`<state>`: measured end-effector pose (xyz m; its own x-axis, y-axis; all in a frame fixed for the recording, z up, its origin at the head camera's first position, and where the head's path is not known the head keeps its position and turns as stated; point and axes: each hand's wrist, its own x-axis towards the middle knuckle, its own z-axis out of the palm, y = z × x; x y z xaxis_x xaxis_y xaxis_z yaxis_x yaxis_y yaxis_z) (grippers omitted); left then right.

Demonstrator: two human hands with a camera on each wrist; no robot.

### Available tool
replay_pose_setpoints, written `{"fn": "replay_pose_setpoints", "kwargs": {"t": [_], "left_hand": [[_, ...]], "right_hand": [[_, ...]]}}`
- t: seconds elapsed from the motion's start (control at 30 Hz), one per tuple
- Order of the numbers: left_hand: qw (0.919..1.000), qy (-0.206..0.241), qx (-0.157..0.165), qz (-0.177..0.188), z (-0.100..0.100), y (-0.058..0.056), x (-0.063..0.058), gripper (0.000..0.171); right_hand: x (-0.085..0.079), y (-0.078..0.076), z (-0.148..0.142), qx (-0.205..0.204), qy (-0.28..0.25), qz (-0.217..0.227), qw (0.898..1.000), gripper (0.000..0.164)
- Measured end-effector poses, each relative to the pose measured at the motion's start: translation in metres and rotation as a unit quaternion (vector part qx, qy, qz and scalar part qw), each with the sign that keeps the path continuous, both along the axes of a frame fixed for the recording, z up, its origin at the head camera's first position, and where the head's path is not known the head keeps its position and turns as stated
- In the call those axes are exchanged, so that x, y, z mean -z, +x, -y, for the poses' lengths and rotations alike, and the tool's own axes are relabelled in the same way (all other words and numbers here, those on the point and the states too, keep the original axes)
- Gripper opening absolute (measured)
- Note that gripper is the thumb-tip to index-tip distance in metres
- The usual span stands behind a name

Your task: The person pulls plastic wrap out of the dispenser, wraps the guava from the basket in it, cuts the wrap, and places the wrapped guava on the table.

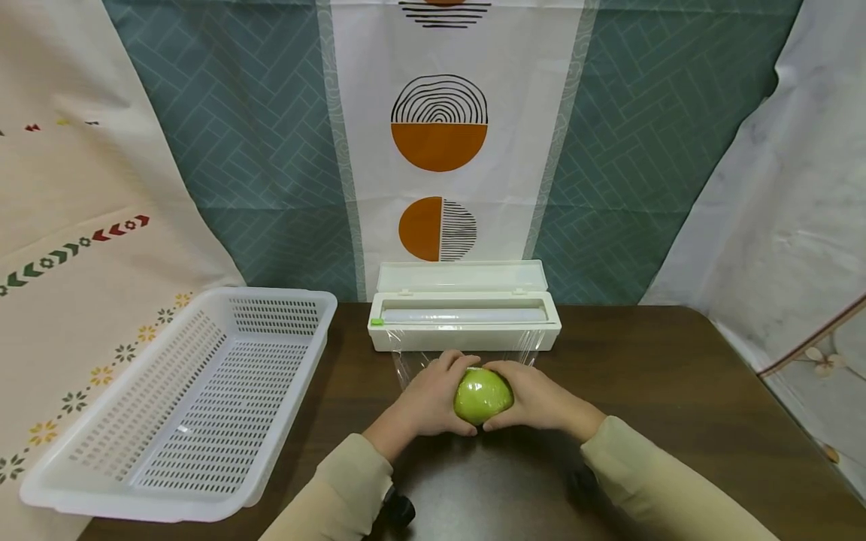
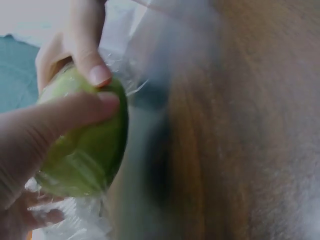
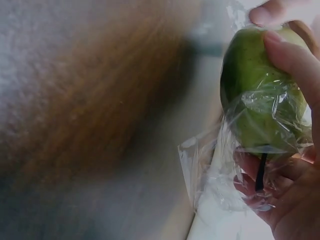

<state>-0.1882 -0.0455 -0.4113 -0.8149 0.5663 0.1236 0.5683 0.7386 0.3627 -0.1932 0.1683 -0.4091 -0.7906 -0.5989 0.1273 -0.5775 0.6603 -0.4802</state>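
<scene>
A green pear, partly covered in clear plastic wrap, is held between both hands just in front of a white cling film box. Its dark stem shows under the film in the right wrist view. My left hand grips the pear's left side, thumb towards me. From the other side my right hand grips it, and the two thumbs nearly meet. The left wrist view has both thumbs pressing the wrapped pear. Film stretches from the box's front edge down behind the hands.
The cling film box stands at the table's back edge, its lid raised and the roll visible inside. At left is a white perforated basket. Patterned cloths hang behind the dark wooden table.
</scene>
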Motion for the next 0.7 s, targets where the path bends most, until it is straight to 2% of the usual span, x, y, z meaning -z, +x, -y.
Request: {"fn": "replay_pose_setpoints", "kwargs": {"t": [0.1, 0.2, 0.33, 0.53, 0.7], "left_hand": [[0.9958, -0.046, -0.005, -0.079, -0.003, 0.002, 0.001, 0.098], [0.9936, -0.051, -0.007, -0.101, -0.005, 0.002, 0.003, 0.091], [0.9954, -0.038, -0.006, -0.087, -0.006, -0.002, 0.004, 0.086], [0.9973, -0.031, -0.01, -0.066, -0.005, -0.006, 0.003, 0.086], [0.9992, -0.004, -0.017, -0.036, -0.002, -0.01, 0.003, 0.086]], "right_hand": [[0.0, -0.002, 0.0, -0.002, -0.011, 0.011, 1.0, 0.081], [0.003, -0.004, -0.002, 0.002, -0.019, 0.02, 1.0, 0.082], [0.006, -0.004, -0.004, 0.019, -0.015, 0.034, 0.999, 0.088], [0.0, 0.0, -0.005, 0.054, 0.007, 0.038, 0.998, 0.108], [-0.001, 0.001, -0.003, 0.037, 0.011, 0.007, 0.999, 0.106]]}}
